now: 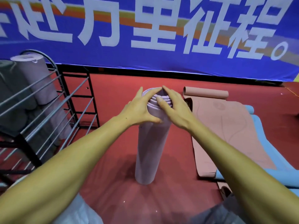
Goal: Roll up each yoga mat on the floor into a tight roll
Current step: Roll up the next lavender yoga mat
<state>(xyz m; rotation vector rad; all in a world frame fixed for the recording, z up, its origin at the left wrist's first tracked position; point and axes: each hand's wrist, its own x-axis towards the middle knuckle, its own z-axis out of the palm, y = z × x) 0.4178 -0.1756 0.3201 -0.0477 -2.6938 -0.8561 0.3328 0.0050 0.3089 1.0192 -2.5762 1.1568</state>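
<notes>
- I have the lilac mat (151, 147) rolled and stood on end on the red floor (113, 94), centre of view, with both hands on its top.
- My left hand (139, 110) lies flat on the near-left rim, fingers (140, 92) spread; my right hand (171, 107) presses from the right, fingers fanned, thumb on the stepped coils.
- The top coils look uneven, so I judge the job now is tapping them level: press straight down and keep the roll upright, not tilting.
- To the right, the pink mat (226, 126) lies mostly flat, its far end curled, over a blue mat (265, 143); both need rolling.
- At the left, the metal rack (48, 110) holds rolled mats, one upright.
</notes>
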